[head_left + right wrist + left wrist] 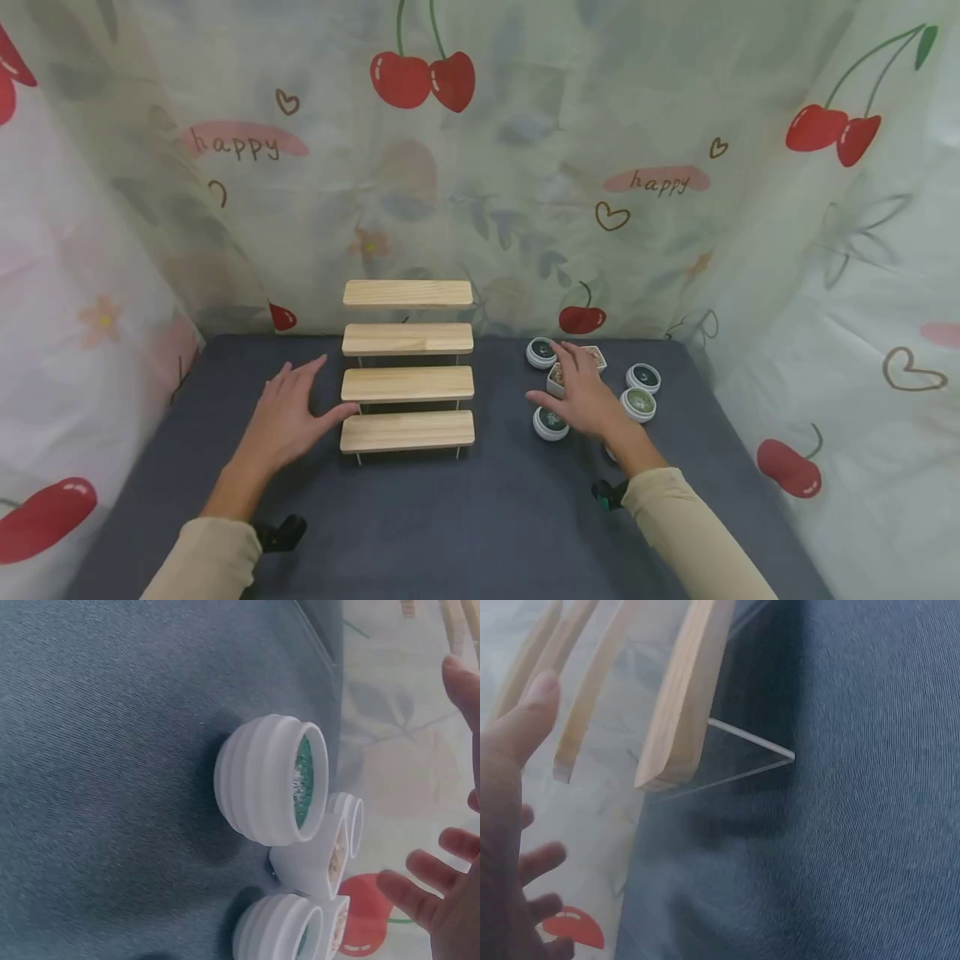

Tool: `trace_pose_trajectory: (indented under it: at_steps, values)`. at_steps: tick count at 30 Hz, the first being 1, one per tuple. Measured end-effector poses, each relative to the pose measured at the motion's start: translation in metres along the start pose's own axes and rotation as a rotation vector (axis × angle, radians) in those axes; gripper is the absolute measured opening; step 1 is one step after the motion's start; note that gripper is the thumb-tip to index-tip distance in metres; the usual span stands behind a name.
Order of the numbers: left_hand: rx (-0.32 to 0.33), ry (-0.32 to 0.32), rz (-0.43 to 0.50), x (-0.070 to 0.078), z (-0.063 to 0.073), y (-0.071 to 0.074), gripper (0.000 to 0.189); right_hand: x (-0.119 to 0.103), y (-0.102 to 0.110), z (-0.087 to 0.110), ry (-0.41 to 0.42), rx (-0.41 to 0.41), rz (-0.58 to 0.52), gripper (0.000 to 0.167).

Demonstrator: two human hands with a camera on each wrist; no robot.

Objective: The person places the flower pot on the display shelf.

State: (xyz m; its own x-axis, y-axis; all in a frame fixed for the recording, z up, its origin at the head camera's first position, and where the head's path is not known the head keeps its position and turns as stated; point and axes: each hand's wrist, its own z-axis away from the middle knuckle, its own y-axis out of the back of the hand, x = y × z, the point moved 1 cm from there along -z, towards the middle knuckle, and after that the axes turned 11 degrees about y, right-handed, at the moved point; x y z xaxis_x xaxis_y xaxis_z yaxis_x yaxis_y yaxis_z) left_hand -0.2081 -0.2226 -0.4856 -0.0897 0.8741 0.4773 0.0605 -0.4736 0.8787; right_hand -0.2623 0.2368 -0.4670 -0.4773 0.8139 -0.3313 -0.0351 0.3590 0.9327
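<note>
Pots [251, 780], white, some round and some square, stand on the dark cloth [480, 533], right of the four-step shelf [407, 383]. The right hand [587, 402] hovers over them, loosely spread, and grips none. Well apart from it, the left hand [283, 423] is spread beside the shelf's left side, holding nothing; whether its thumb [532, 716] touches the shelf cannot be told.

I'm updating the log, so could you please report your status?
Left hand holding nothing, beside stand. Right hand holding nothing, over pots. Pots on table. Nothing visibly blocking either hand.
</note>
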Motion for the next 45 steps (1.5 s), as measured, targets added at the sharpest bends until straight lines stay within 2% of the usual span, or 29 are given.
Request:
trace_pose_trajectory:
  at_steps: [4,6,13,21,30,39,45]
  values:
    - [-0.087,0.025,0.067,-0.001,0.004,-0.003,0.106,0.0,-0.006,0.003,0.017,0.022,-0.016,0.099]
    - [-0.106,0.042,0.089,-0.003,0.006,-0.005,0.107,0.0,-0.01,0.006,0.028,0.024,-0.044,0.098]
    - [-0.111,0.058,0.185,-0.012,0.009,-0.016,0.105,0.004,-0.023,0.018,0.026,0.014,-0.087,0.097]
    - [-0.146,0.07,0.279,-0.018,0.011,-0.03,0.092,0.005,-0.04,0.027,0.008,0.026,-0.098,0.093]
    - [-0.163,0.059,0.299,-0.016,0.014,-0.046,0.094,0.007,-0.044,0.031,-0.048,0.005,-0.135,0.092]
    - [-0.184,0.063,0.312,-0.017,0.017,-0.052,0.089,0.015,-0.055,0.039,-0.076,-0.013,-0.16,0.098]
    - [-0.224,0.081,0.367,-0.02,0.015,-0.055,0.086,0.022,-0.061,0.039,-0.087,0.014,-0.269,0.096]
